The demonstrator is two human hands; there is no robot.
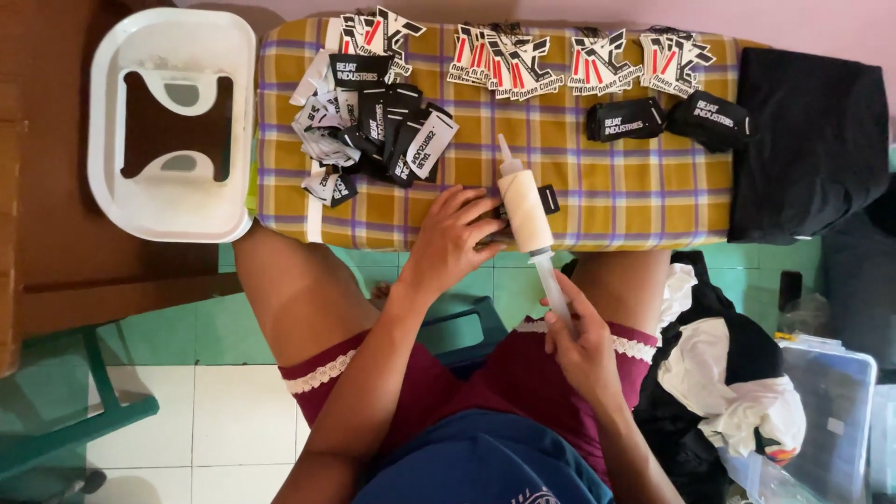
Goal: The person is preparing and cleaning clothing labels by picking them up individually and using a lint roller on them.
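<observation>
Padded surface (597, 177): yellow-brown plaid cloth with purple and white lines. Small woven fabric labels (383, 131): black with white lettering, some white. Die-cut card tags (523, 61): white, black and red. Plastic syringe-shaped tube (527, 219): cream barrel, clear plunger. Upturned plastic stool (173, 121): white. Folded cloth (812, 140): black. Shorts (523, 373): maroon with white lace trim. Floor tiles (233, 327): green and white.

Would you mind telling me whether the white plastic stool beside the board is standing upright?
No, the white plastic stool lies upside down, its hollow underside and cross-bracing facing up toward the camera.
</observation>
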